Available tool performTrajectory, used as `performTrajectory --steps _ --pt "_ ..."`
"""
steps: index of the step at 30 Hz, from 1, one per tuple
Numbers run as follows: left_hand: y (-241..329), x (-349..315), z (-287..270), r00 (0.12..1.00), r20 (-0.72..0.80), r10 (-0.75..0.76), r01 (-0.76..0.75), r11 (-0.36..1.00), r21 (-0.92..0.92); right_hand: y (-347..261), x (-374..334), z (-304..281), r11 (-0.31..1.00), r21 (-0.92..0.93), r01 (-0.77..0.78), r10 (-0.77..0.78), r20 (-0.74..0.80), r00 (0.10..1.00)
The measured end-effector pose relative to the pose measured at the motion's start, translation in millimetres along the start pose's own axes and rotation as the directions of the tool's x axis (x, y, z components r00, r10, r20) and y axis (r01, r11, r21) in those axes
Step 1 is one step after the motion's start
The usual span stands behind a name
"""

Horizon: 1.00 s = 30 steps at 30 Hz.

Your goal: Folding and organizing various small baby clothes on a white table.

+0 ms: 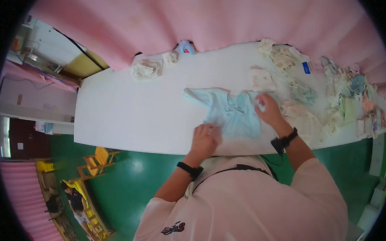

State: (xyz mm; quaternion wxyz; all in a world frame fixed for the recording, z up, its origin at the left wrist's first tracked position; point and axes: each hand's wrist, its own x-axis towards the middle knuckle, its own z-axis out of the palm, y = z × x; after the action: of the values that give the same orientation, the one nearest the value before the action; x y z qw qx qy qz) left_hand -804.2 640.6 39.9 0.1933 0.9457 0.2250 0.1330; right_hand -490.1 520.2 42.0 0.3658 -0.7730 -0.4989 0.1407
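Pale shirt (258,205) cropped; hands (204,141) partly hide blue top (242,122).

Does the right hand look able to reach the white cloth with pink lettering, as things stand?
Probably yes. The right hand, at the light-blue garment, is close to the white cloth, which lies just beyond it, and nothing visible seems to block the way.
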Motion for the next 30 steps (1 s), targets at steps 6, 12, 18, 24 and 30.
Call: performTrajectory --steps 6,12,18,24,30 --pt "-35 1 -5 0.997 -0.057 0.043 -0.037 0.994 0.1 -13 -95 -7 0.913 -0.148 0.38 -0.339 0.242 0.909" --pt "-38 14 -7 0.995 -0.069 0.071 -0.071 0.997 0.005 -16 -89 0 0.939 -0.152 0.307 -0.302 0.056 0.952" --pt "-2 36 -9 0.952 -0.261 -0.16 0.063 0.937 -0.344 -31 -80 19 0.993 0.087 0.082 -0.065 -0.186 0.98" --pt "-6 14 11 0.993 -0.065 0.101 -0.101 0.995 -0.002 -40 -111 28 0.959 -0.231 0.163 -0.18 -0.054 0.982" --pt "-25 5 23 0.996 -0.086 -0.018 0.013 0.998 -0.057 -5 -131 42 0.983 -0.183 -0.005 -0.013 -0.094 0.995"
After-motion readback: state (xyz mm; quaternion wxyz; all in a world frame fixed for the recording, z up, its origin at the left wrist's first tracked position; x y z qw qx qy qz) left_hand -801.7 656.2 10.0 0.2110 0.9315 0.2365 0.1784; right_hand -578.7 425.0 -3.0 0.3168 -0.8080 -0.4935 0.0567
